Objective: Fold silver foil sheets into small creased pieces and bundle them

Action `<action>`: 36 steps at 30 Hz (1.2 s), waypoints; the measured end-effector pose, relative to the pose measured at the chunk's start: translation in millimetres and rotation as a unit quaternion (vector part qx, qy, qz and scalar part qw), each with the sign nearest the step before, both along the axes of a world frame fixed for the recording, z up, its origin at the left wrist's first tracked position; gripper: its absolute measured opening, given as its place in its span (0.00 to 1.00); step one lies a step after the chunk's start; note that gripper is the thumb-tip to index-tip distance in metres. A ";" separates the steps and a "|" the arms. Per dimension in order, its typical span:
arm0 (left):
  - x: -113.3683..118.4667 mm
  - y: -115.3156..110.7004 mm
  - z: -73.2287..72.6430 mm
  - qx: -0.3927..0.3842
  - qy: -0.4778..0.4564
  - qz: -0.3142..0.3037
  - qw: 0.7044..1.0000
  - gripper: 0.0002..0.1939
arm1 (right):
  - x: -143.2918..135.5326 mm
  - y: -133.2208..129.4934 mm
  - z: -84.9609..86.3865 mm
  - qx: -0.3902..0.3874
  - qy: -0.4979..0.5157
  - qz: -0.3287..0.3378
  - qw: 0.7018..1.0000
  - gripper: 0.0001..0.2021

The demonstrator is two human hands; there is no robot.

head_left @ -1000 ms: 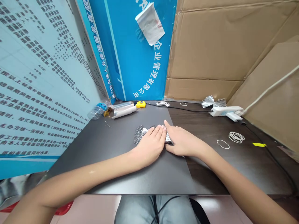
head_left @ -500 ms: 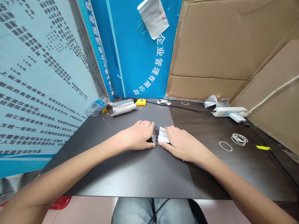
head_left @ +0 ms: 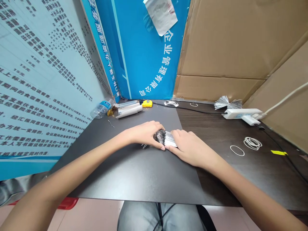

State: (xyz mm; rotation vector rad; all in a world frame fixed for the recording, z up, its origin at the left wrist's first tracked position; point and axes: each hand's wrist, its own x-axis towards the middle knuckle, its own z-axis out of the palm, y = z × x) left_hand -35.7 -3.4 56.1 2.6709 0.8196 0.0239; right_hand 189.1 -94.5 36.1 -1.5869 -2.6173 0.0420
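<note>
A bundle of thin silvery twist ties (head_left: 169, 138) lies low over the grey mat, between my two hands. My left hand (head_left: 150, 134) curls around its darker left end, thumb on the near side and fingers on the far side. From the right, my right hand (head_left: 186, 144) grips the paler part, its thumb along the near edge. Both outer ends of the bundle are partly hidden by the hands. A few loose strands (head_left: 144, 146) poke out below my left hand. Another bundle of the same sort, fanned out at both ends (head_left: 228, 103), lies at the back right.
A white power strip (head_left: 242, 114) with cables sits at the right. Nearer are white rubber bands (head_left: 252, 143) and a yellow tag (head_left: 279, 152). Along the back lie a plastic bottle (head_left: 102, 108), a clear roll (head_left: 130, 110) and a yellow tape measure (head_left: 147, 103). Panels enclose the desk.
My left hand has opened its curve wider around the left end, showing more of the dark strands. Loose strands now show below it. The view has shifted slightly.
</note>
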 end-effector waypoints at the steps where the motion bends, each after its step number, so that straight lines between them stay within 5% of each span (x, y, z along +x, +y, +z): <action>1: 0.5 -0.8 0.3 0.000 0.000 -0.003 1.000 0.38 | 0.1 0.2 -0.3 0.000 0.000 0.000 1.000 0.17; 9: 0.0 -3.4 10.5 0.054 0.031 -0.045 0.997 0.25 | -5.2 -1.5 0.3 0.022 -0.020 0.003 1.000 0.16; 26: -0.7 -2.3 3.8 0.039 0.006 -0.064 0.997 0.34 | -8.5 -2.2 -6.8 0.055 -0.054 0.018 0.997 0.21; 36: -0.8 -3.9 -0.4 0.127 -0.005 -0.075 0.989 0.29 | -10.4 -4.2 -6.0 0.061 -0.071 0.015 0.995 0.17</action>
